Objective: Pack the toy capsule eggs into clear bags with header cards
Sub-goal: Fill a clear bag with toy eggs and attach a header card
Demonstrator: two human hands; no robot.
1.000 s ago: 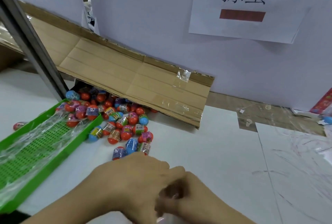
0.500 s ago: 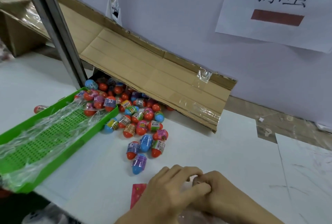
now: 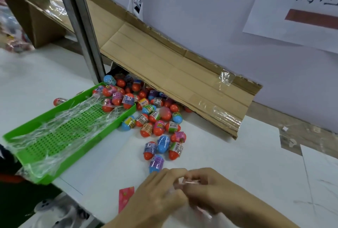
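Both hands, left hand [image 3: 159,194] and right hand [image 3: 210,189], grip pinching 1 clear bag [image 3: 182,184] near-center on counter [image 3: 228,154]; capsule eggs [image 3: 155,123] mostly loose just beyond, so packing looks far from done.

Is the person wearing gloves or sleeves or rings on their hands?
No. The left hand and right hand are both bare, with no gloves, and no rings or watch show. The forearms are bare too, right down to the bottom edge of the picture, so no sleeves appear. The fingernails look short and plain.
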